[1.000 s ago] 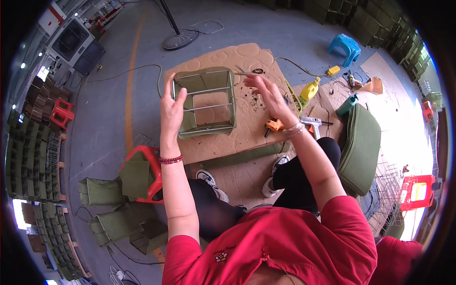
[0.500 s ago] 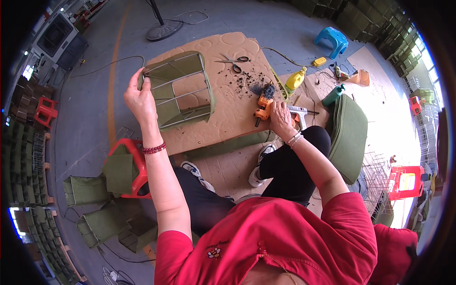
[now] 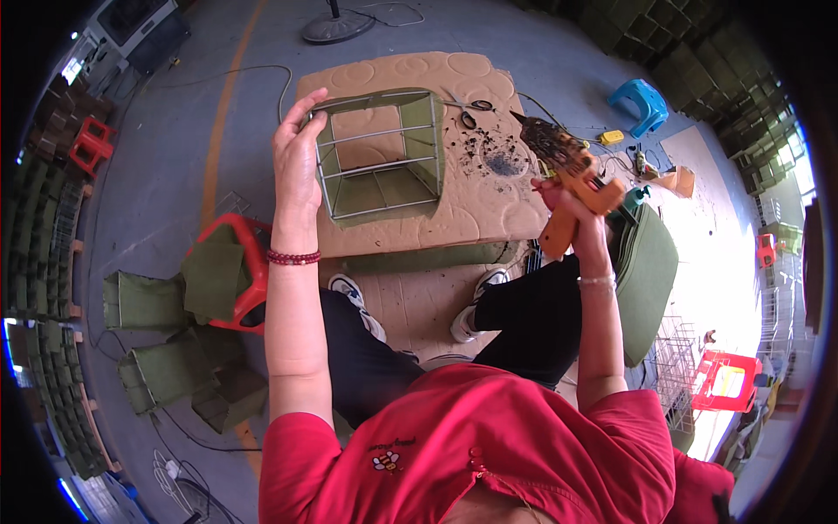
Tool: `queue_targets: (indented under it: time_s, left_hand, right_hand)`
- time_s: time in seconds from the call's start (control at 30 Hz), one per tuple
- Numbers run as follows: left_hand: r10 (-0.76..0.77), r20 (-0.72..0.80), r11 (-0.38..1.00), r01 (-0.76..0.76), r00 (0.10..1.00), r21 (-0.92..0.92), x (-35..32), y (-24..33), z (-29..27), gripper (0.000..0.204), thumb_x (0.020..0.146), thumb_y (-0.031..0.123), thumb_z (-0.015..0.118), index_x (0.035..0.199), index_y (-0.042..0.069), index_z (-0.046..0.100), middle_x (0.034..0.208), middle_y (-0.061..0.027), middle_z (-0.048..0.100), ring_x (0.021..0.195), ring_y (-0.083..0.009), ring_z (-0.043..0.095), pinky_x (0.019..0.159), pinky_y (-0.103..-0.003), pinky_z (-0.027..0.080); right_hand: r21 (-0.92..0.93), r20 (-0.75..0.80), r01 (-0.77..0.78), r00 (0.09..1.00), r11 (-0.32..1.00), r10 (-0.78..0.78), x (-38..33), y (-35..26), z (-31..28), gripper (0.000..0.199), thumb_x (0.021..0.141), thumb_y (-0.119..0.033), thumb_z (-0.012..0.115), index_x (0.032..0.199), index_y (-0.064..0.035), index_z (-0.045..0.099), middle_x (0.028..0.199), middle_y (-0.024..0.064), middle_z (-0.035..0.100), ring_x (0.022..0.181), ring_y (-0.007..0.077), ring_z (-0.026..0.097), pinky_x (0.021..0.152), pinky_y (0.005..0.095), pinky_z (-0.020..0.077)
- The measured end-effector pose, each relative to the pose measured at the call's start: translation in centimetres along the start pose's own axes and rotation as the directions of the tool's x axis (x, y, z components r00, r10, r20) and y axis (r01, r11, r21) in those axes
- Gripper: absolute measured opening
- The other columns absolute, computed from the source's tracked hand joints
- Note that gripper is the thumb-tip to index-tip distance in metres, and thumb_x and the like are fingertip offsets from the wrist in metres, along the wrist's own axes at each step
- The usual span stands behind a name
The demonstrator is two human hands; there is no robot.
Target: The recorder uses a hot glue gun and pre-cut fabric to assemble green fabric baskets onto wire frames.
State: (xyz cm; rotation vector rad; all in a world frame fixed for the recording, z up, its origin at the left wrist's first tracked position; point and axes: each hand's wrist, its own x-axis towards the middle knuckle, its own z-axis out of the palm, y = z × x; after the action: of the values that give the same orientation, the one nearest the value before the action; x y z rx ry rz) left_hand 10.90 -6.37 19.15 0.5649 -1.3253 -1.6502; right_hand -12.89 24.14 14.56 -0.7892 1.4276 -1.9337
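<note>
My left hand (image 3: pixel 298 157) grips the near-left rim of a green fabric box (image 3: pixel 349 194) with a metal wire frame, its thumb laid on the edge. The box rests tilted on a cardboard-topped table (image 3: pixel 393 240), wire bars facing me. My right hand (image 3: pixel 578 205) is wrapped round the handle of an orange glue gun (image 3: pixel 563 229), lifted off the table's right side. Dark residue coats its front, and the pointed nozzle aims up and left. Scissors (image 3: pixel 471 112) with black handles lie behind dark crumbs (image 3: pixel 504 163) on the cardboard.
On my left a red stool (image 3: pixel 253 262) carries green fabric, with several green fabric boxes (image 3: pixel 148 301) beside it. Stacked green panels (image 3: pixel 650 271) stand by my right knee. Farther off are a blue stool (image 3: pixel 642 103), cords and a round stand base (image 3: pixel 336 26).
My right hand has picked up the orange glue gun from the table and raised it. The fabric box has been tipped, so its opening faces me more.
</note>
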Motion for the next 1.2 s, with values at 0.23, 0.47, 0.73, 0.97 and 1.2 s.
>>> queue_targets:
  time_s: [0.23,0.47,0.73,0.97,1.2]
  left_hand:
    - [0.013,0.151,0.998,-0.023,0.988,0.061,-1.6,-0.2,2.0,0.032,0.09,0.001,0.054,0.12,0.001,0.063,0.113,-0.0061,0.065,0.113,-0.0141,0.056,0.102,-0.028,0.04]
    - [-0.017,-0.068,0.994,0.009,0.998,-0.112,-3.3,-2.0,0.9,0.029,0.086,-0.002,0.055,0.114,0.0,0.065,0.112,-0.0075,0.066,0.11,-0.0157,0.058,0.103,-0.03,0.04]
    - [0.024,-0.118,0.99,-0.04,0.993,-0.136,-4.5,-2.2,1.1,0.033,0.079,-0.008,0.055,0.11,0.0,0.066,0.104,-0.0072,0.067,0.103,-0.0139,0.06,0.099,-0.028,0.042]
    - [0.027,-0.107,0.992,-0.04,0.994,-0.119,-4.9,-2.4,1.2,0.033,0.08,-0.007,0.053,0.11,0.0,0.066,0.104,-0.0069,0.066,0.104,-0.0141,0.059,0.098,-0.028,0.042]
    - [0.045,-0.139,0.993,-0.059,0.989,-0.099,-5.0,-2.6,1.4,0.034,0.08,-0.006,0.053,0.111,0.001,0.066,0.106,-0.0063,0.066,0.105,-0.0143,0.059,0.098,-0.028,0.042]
  right_hand:
    - [0.149,0.385,-0.316,0.891,0.937,0.239,-7.6,1.2,6.9,0.059,0.08,-0.036,0.072,0.123,-0.0016,0.051,0.108,0.0109,0.057,0.112,0.029,0.056,0.104,0.0435,0.0405]
    - [-0.023,0.476,-0.408,0.798,0.913,0.369,-10.6,4.0,9.9,0.04,0.088,-0.002,0.061,0.127,-0.003,0.052,0.113,0.0082,0.06,0.113,0.0213,0.057,0.101,0.0373,0.0422]
    - [-0.182,0.408,-0.355,0.821,0.917,0.399,-10.8,4.7,10.7,0.04,0.087,-0.004,0.064,0.126,-0.0021,0.053,0.106,0.006,0.065,0.1,0.011,0.059,0.086,0.0266,0.0472]
    - [-0.183,0.387,-0.377,0.821,0.908,0.419,-11.1,4.9,11.3,0.036,0.087,-0.007,0.066,0.122,-0.004,0.057,0.101,0.004,0.066,0.092,0.0098,0.06,0.08,0.0258,0.0492]
    - [-0.326,0.423,-0.068,0.881,0.943,0.21,-10.9,5.0,11.4,0.021,0.086,-0.01,0.066,0.106,-0.005,0.065,0.092,0.0009,0.065,0.08,0.0092,0.06,0.068,0.0263,0.0497]
